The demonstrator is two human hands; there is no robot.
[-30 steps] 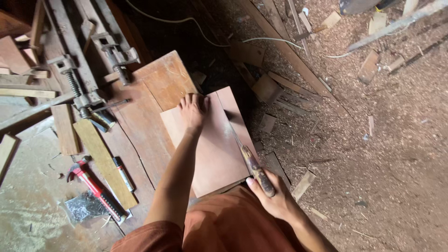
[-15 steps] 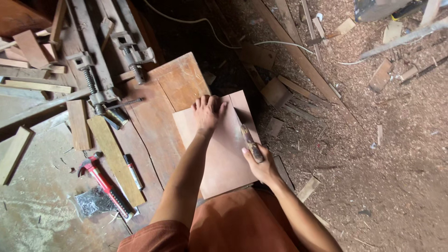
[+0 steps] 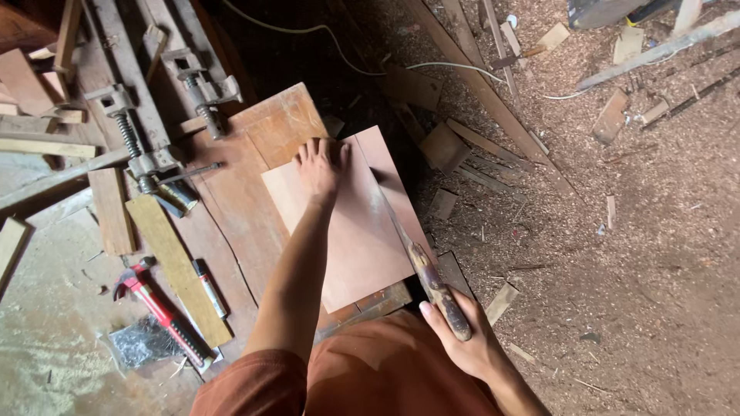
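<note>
A thin reddish-brown board (image 3: 351, 231) lies on a wooden workbench (image 3: 239, 200). My left hand (image 3: 318, 166) presses flat on the board's far part, fingers spread. My right hand (image 3: 462, 347) grips the worn wooden handle of a handsaw (image 3: 435, 286). The saw's blade runs up along the board's right side, set in a cut there. My orange-clad knee (image 3: 385, 370) sits just below the board's near edge.
Metal bar clamps (image 3: 146, 131) lie across the bench at upper left. A red hammer (image 3: 158, 312), a marker (image 3: 208, 286) and a yellowish wood strip (image 3: 177, 266) rest at lower left. Offcuts, sawdust and a white cable (image 3: 455, 68) cover the floor to the right.
My right hand has pulled the saw back toward me after a forward stroke half a second ago. My left hand stays pressed on the board. The view has shifted slightly.
</note>
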